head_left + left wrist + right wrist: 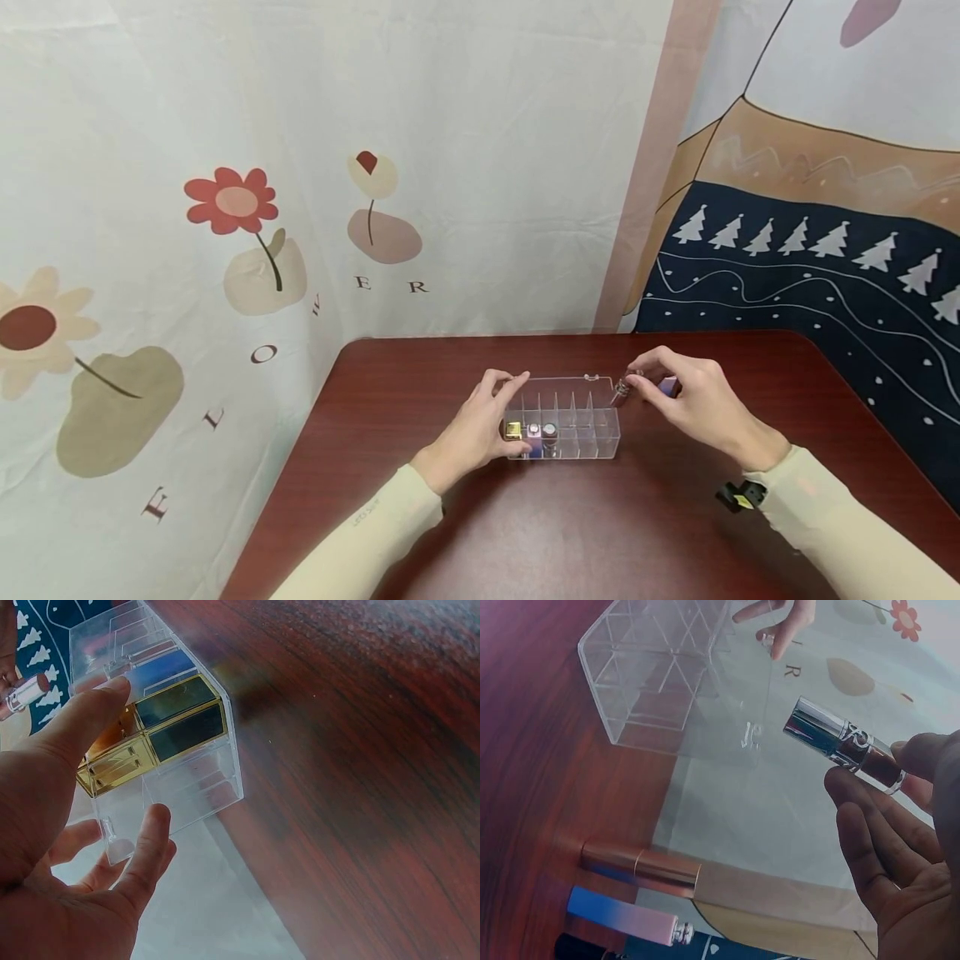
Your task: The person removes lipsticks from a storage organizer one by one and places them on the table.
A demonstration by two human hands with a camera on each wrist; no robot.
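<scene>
A clear divided box (588,446) stands on the table with its clear lid raised at the back. My left hand (480,425) holds its left end, thumb at the front, other fingers behind. Inside, near that thumb, are a gold lipstick (120,765), a blue-and-pink tube (534,442) and a silver-topped tube (550,432). Just off the box's right end, my right hand (697,400) pinches a lip gloss tube (840,742) with a shiny silver cap and dark red body. The tube is tilted and clear of the box in the right wrist view.
In the right wrist view a copper lipstick (641,866), another blue-and-pink tube (622,915) and a black tube (581,949) stand on the table near the right hand. The dark red table (585,533) meets a printed cloth (487,208) behind.
</scene>
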